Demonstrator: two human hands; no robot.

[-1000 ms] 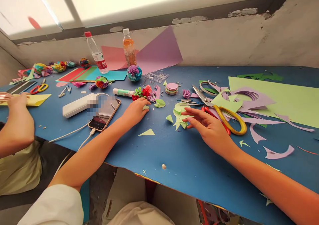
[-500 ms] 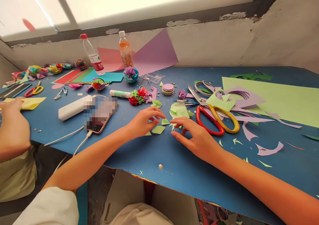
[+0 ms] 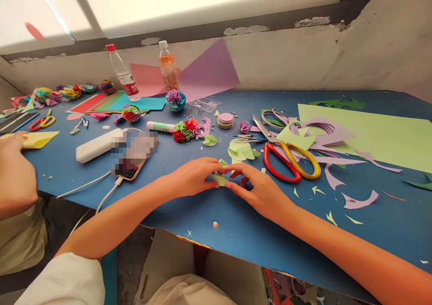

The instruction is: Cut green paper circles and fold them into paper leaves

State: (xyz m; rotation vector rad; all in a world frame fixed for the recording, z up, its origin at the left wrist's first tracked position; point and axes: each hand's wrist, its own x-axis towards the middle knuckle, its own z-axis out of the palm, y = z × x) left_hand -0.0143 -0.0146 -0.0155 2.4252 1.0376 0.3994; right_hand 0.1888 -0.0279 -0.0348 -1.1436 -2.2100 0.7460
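Observation:
Between the fingertips of both hands is a small light green paper piece (image 3: 221, 179), close to the blue table top. My left hand (image 3: 194, 177) pinches its left side, and my right hand (image 3: 258, 187) grips its right side with curled fingers. The fingers partly cover the piece, so its full shape is hidden. Just beyond the hands lies a pile of light green paper cutouts (image 3: 240, 149). Large scissors with red and yellow handles (image 3: 281, 158) rest partly open to the right of it.
On the left are a white power bank (image 3: 97, 146), a phone (image 3: 135, 163) with a cable, and a co-worker's hand (image 3: 15, 170) near yellow paper. Two bottles (image 3: 127, 82) stand behind. A glue stick (image 3: 160, 127), stacked paper circles (image 3: 225, 121) and purple scraps (image 3: 332, 131) lie around.
My hands have come together and closed on a green paper piece that lay between them on the table. Both moved slightly nearer to me.

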